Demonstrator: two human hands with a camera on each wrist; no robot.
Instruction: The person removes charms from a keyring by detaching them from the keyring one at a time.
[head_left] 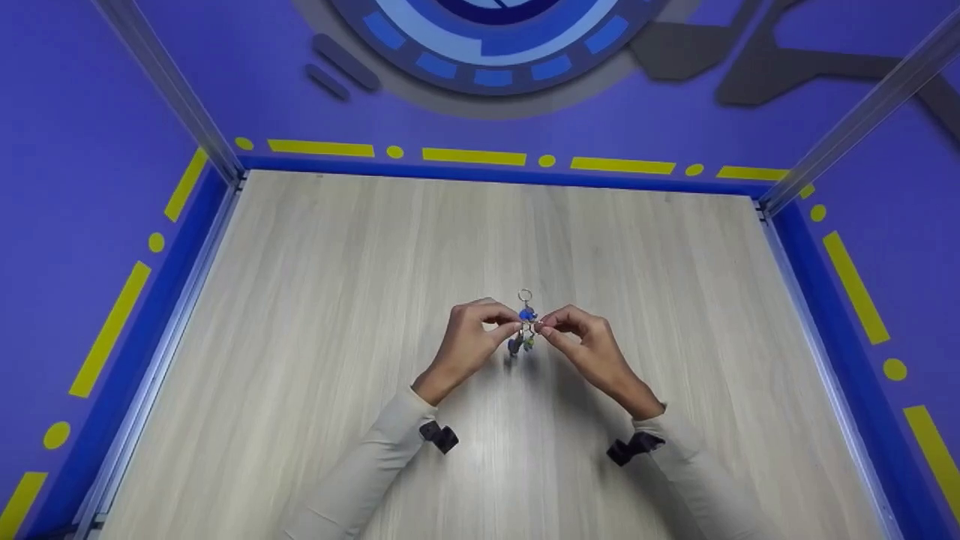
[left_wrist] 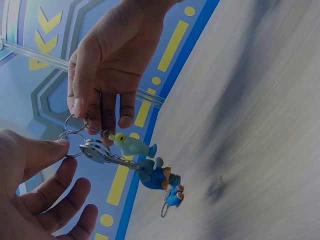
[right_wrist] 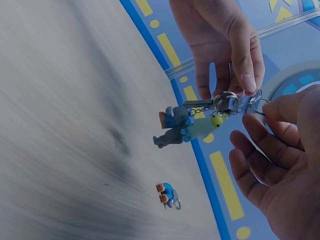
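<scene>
One left hand, one right hand — each pinching the ringed keychain bunch between them, above the table; one blue charm beyond. Advisable — steady left, small fingertip turns right.

You hold up thin metal rings, linked by short chains to your charms. A silver key hangs with them, close to a pale teal bird charm with a yellow-green head and a grey-eared elephant charm in blue. Beyond your bunch, a blue-clad charm with orange feet lies separately, its own small ring attached.
</scene>
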